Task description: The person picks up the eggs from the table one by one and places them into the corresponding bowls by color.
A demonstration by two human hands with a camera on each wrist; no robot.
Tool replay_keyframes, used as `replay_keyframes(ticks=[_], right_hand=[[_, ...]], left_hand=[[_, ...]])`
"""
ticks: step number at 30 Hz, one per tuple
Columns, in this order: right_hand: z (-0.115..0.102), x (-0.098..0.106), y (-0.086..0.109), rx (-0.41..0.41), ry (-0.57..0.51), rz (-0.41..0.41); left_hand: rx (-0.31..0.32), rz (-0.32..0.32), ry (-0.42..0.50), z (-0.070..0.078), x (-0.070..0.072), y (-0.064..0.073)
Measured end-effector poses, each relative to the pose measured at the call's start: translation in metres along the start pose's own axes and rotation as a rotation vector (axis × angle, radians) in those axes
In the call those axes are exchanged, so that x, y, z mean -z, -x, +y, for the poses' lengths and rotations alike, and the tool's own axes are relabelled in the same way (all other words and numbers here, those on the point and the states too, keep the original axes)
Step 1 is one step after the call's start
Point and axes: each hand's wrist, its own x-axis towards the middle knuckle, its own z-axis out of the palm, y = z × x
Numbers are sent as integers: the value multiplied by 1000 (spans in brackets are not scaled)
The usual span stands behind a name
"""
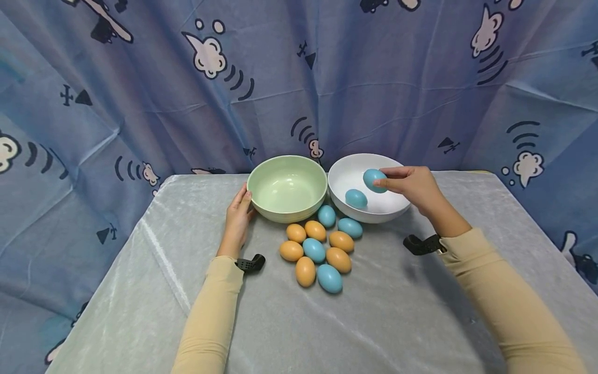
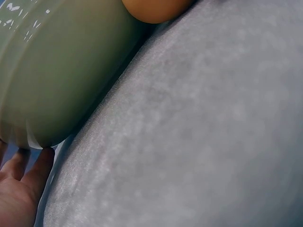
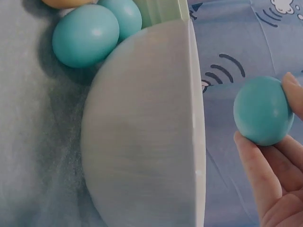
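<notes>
Between thumb and fingers my right hand [image 1: 413, 187] pinches a blue egg [image 3: 262, 111], held over the white bowl [image 1: 340, 174]. Another blue egg [image 1: 356, 198] lies inside that bowl. My left hand [image 1: 237, 222] touches the left side of the green bowl [image 1: 287, 189] with its fingertips, fingers fairly straight; the left wrist view shows fingertips [image 2: 46, 156] against the outer wall. Nothing lies inside the green bowl. In front of the bowls several orange eggs [image 1: 306, 272] and several blue eggs [image 1: 329, 279] form a loose cluster on the cloth.
Both bowls stand side by side near the far edge of a table covered with grey cloth [image 1: 374, 322]. Behind it hangs a blue printed curtain [image 1: 261, 78]. A black strap device sits on each wrist.
</notes>
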Motion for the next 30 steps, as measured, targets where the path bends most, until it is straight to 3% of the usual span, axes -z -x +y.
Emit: replay_keyframes(ticks=[30], right_hand=[[17,-10,-39,-124,-71,18]], left_hand=[[11,5,-28,1,-1,-1]])
